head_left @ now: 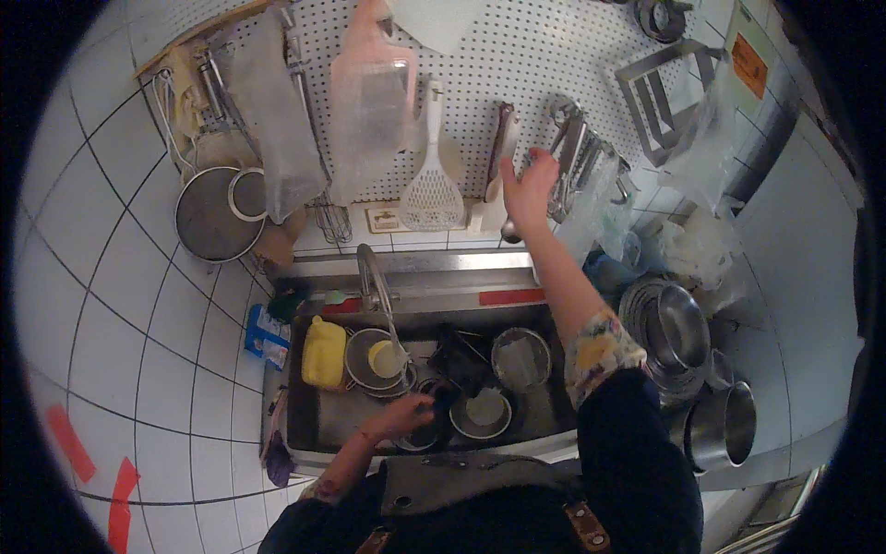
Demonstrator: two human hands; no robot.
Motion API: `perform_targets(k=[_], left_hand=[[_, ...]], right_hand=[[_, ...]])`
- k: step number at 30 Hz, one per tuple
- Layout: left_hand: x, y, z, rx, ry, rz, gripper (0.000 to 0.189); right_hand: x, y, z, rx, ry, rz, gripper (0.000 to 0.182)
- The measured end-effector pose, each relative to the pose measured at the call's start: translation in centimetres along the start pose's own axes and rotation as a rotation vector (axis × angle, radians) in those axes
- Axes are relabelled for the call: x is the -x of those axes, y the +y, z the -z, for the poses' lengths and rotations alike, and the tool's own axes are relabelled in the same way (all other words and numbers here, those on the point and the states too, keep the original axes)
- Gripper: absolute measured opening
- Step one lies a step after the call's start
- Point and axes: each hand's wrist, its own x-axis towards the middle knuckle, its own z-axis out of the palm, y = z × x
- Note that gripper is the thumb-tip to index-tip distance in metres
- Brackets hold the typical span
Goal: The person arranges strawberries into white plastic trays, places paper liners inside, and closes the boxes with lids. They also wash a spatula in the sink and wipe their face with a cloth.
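Observation:
My right hand is raised to the white pegboard, among hanging utensils. Its fingers curl near a metal spoon and a cluster of metal tools; whether they grip anything is unclear. Low over the sink, my left hand is beside a dark object, and its grip is hard to make out. Water runs from the faucet towards a metal strainer or bowl with a pale yellow cup in it. A round metal pan and a round container sit to the right.
A white slotted skimmer, a wire whisk and round sieves hang at the back. A yellow container stands at the sink's left. Stacked metal bowls and a metal pot are to the right.

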Motion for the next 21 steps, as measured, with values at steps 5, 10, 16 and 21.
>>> perform_targets(k=[5, 10, 16, 21], left_hand=[[4.2, -1.9, 3.5, -0.152, -0.24, 0.253, 0.039], [6.2, 5.6, 7.5, -0.532, 0.228, 0.21, 0.043], [7.0, 2.3, 6.6, -0.306, 0.101, 0.23, 0.044], [9.6, -0.3, 7.2, -0.031, 0.122, 0.044, 0.041]], right_hand=[[0.8, -6.2, -3.8, -0.199, -0.235, 0.016, 0.046], [-1.7, -7.2, -9.2, 0.056, -0.254, -0.225, 0.049], [-1.9, -3.7, -10.1, 0.045, -0.36, -0.134, 0.038], [-0.2, -5.7, -6.3, -0.233, -0.348, -0.182, 0.032]])
